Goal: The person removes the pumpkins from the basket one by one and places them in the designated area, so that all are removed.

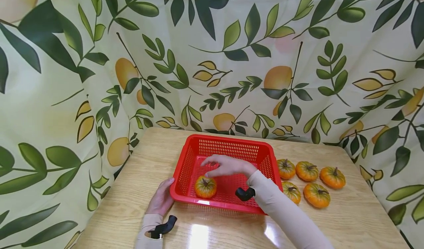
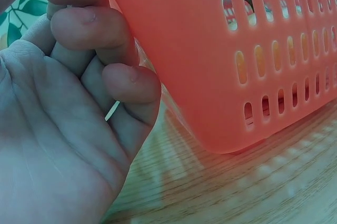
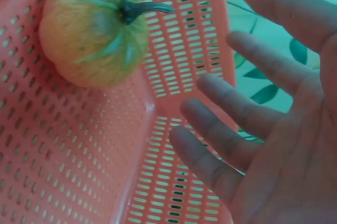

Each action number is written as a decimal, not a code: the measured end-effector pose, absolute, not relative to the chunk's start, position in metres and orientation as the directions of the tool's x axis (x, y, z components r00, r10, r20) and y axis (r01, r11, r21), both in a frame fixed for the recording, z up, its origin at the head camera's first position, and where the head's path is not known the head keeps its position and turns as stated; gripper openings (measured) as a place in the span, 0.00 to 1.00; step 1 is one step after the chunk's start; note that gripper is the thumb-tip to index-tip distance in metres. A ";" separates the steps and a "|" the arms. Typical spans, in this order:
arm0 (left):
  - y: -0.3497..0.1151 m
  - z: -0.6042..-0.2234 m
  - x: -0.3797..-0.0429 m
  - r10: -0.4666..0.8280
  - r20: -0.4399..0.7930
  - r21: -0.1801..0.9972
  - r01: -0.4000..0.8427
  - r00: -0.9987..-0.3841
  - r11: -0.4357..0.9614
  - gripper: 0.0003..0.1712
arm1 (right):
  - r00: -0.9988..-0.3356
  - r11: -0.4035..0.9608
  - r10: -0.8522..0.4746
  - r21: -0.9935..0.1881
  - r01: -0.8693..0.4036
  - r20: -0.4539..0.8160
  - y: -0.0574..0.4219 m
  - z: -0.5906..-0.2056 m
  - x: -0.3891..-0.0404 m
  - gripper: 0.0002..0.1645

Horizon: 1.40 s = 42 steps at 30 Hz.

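A red plastic basket [image 1: 228, 206] with slotted walls stands on the table. Inside it, toward the left, lies one small orange-and-green pumpkin [image 1: 205, 187] with a dark stem. My left hand [image 1: 161, 199] holds the basket at its left front corner; curled fingers [image 2: 131, 84] touch the wall in the left wrist view. Over the basket hovers my right hand [image 1: 226, 166], its fingers spread and holding nothing. In the right wrist view, a gap separates that hand [image 3: 274, 139] from the pumpkin [image 3: 97, 31].
Several more small pumpkins [image 1: 317, 195] sit on the wooden table [image 1: 351, 216], right of the basket. A cloth with printed leaves and fruit [image 1: 232, 79] hangs behind and at the sides. Each sleeve carries a black wrist piece [image 1: 245, 194].
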<state>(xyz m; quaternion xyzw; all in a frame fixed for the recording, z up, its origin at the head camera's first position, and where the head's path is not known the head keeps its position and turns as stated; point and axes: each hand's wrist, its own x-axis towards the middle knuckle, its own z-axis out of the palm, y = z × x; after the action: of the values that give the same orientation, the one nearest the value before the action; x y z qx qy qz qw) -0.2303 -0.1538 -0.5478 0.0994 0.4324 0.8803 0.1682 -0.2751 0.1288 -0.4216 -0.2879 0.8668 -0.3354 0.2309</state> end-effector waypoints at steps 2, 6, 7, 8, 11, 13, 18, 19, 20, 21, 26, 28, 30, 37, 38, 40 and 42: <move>-0.154 -0.547 -0.230 0.378 0.022 0.796 -0.212 -0.926 -0.567 0.17 | -0.702 0.613 -0.672 -0.709 -0.349 -0.235 0.128 -0.425 -0.275 0.25; -0.153 -0.547 -0.231 0.369 0.007 0.800 -0.216 -0.930 -0.560 0.17 | -0.685 0.630 -0.677 -0.695 -0.348 -0.270 0.124 -0.428 -0.274 0.22; -0.153 -0.547 -0.231 0.367 0.005 0.800 -0.216 -0.930 -0.560 0.17 | -0.683 0.634 -0.676 -0.690 -0.349 -0.276 0.123 -0.429 -0.273 0.22; -0.153 -0.547 -0.231 0.366 0.003 0.800 -0.217 -0.931 -0.559 0.17 | -0.681 0.639 -0.676 -0.684 -0.351 -0.282 0.122 -0.429 -0.273 0.21; -0.153 -0.548 -0.231 0.364 0.004 0.799 -0.216 -0.932 -0.561 0.17 | -0.672 0.649 -0.677 -0.674 -0.352 -0.301 0.120 -0.431 -0.271 0.19; -0.153 -0.548 -0.231 0.366 0.007 0.797 -0.216 -0.931 -0.564 0.17 | -0.660 0.650 -0.681 -0.676 -0.347 -0.317 0.119 -0.432 -0.270 0.19; -0.153 -0.549 -0.230 0.374 0.014 0.795 -0.217 -0.927 -0.567 0.17 | -0.644 0.651 -0.681 -0.689 -0.317 -0.347 0.118 -0.432 -0.269 0.17; -0.153 -0.549 -0.231 0.375 0.016 0.795 -0.215 -0.927 -0.567 0.17 | -0.645 0.653 -0.680 -0.689 -0.315 -0.349 0.118 -0.432 -0.269 0.17; -0.153 -0.549 -0.231 0.374 0.018 0.797 -0.213 -0.927 -0.565 0.17 | -0.646 0.655 -0.678 -0.687 -0.314 -0.351 0.118 -0.432 -0.269 0.17; -0.153 -0.549 -0.231 0.375 0.020 0.798 -0.211 -0.927 -0.564 0.17 | -0.645 0.656 -0.678 -0.686 -0.314 -0.352 0.118 -0.432 -0.269 0.17; -0.154 -0.548 -0.231 0.373 0.017 0.805 -0.209 -0.928 -0.555 0.17 | -0.625 0.654 -0.693 -0.676 -0.338 -0.358 0.117 -0.433 -0.270 0.13; -0.154 -0.548 -0.231 0.369 0.009 0.806 -0.212 -0.929 -0.552 0.17 | -0.614 0.653 -0.702 -0.668 -0.356 -0.360 0.117 -0.435 -0.270 0.11; -0.153 -0.547 -0.231 0.364 -0.003 0.807 -0.217 -0.931 -0.549 0.16 | -0.607 0.653 -0.709 -0.659 -0.374 -0.358 0.116 -0.437 -0.270 0.07; -0.153 -0.548 -0.231 0.348 -0.013 0.815 -0.212 -0.938 -0.539 0.16 | -0.618 0.666 -0.703 -0.631 -0.398 -0.352 0.116 -0.437 -0.269 0.06; -0.153 -0.548 -0.231 0.347 -0.014 0.816 -0.212 -0.938 -0.538 0.16 | -0.622 0.670 -0.699 -0.627 -0.398 -0.351 0.116 -0.437 -0.269 0.06; -0.153 -0.547 -0.230 0.348 -0.015 0.815 -0.213 -0.937 -0.539 0.16 | -0.630 0.672 -0.696 -0.619 -0.406 -0.343 0.118 -0.435 -0.269 0.07; -0.153 -0.547 -0.230 0.350 -0.014 0.813 -0.214 -0.937 -0.542 0.16 | -0.641 0.669 -0.696 -0.617 -0.414 -0.324 0.120 -0.433 -0.269 0.07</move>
<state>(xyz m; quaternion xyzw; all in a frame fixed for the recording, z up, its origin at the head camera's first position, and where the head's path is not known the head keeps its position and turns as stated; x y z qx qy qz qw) -0.2302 -0.1528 -0.5468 0.0752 0.4507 0.8748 0.1611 -0.2685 0.1205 -0.4333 -0.3190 0.8698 -0.2526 0.2791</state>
